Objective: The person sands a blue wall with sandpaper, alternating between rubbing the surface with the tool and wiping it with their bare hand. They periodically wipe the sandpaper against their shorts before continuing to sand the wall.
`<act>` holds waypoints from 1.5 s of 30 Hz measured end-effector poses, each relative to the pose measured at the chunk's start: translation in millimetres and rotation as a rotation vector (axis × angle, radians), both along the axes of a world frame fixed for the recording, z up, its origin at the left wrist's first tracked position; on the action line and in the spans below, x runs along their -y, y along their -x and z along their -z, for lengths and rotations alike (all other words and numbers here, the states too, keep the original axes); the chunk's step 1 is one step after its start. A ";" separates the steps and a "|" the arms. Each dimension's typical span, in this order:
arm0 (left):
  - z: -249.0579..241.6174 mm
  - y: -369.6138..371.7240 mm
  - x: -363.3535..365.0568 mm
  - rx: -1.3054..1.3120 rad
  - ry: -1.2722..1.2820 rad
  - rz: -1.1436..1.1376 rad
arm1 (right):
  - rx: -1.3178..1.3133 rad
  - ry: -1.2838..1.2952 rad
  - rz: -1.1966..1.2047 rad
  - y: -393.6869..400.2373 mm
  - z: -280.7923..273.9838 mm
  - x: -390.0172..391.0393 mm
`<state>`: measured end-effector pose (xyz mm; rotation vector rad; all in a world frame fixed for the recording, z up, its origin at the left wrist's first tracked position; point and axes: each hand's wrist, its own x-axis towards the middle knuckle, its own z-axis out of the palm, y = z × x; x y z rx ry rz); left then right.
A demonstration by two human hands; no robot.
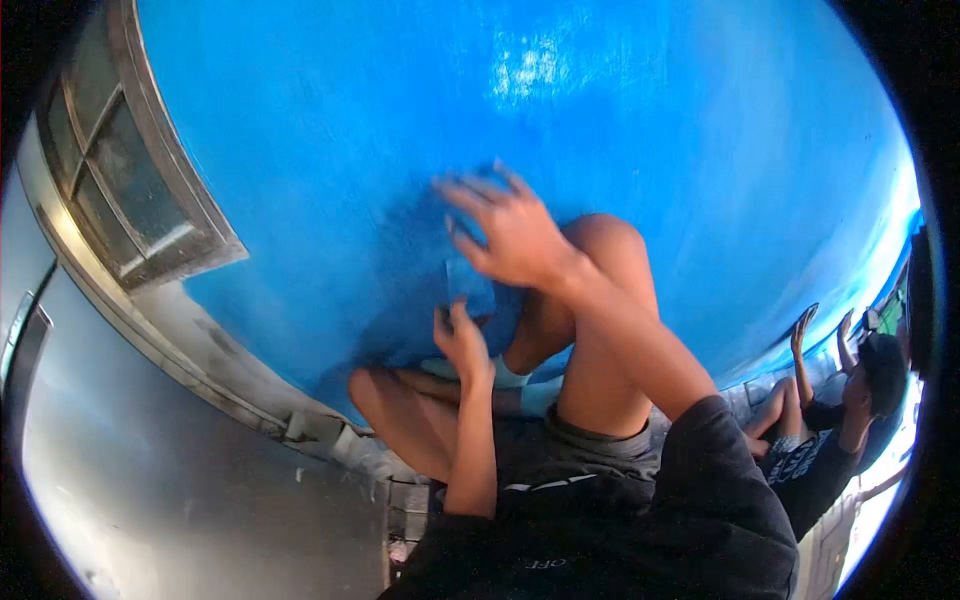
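Observation:
In front of me a glossy blue wall (330, 140) curves across the view. My right hand (510, 232) is raised close to it, fingers spread and slightly smeared by motion, with nothing visible in them. Below it, my left hand (465, 345) has its thumb and fingers curled together near the wall. Just above those fingertips shows a small bluish rectangular patch (468, 282); I cannot tell whether the left fingers grip it. My bent knees (610, 250) are drawn up against the wall between my arms.
A framed window (130, 180) with a worn sill is at the upper left. Below it a smooth grey metallic surface (200, 440) runs along my left. At the right, another person (825, 440) in dark clothing sits by the same wall, a hand raised to it.

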<state>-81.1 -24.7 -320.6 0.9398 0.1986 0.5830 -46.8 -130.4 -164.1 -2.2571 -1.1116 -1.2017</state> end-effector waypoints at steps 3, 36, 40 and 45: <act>54.3 24.4 -32.2 -0.090 0.159 0.095 | -0.290 0.104 -0.117 21.8 61.7 -1.6; 165.0 33.4 -86.6 -0.127 0.229 0.490 | -0.917 -0.336 -0.115 55.8 226.7 -28.1; 148.0 40.7 -79.8 -0.115 0.275 0.515 | -0.979 -0.402 -0.147 49.0 232.6 -28.7; 130.3 45.6 -79.4 -0.104 0.398 0.533 | -1.042 -0.391 -0.271 52.8 219.7 -25.0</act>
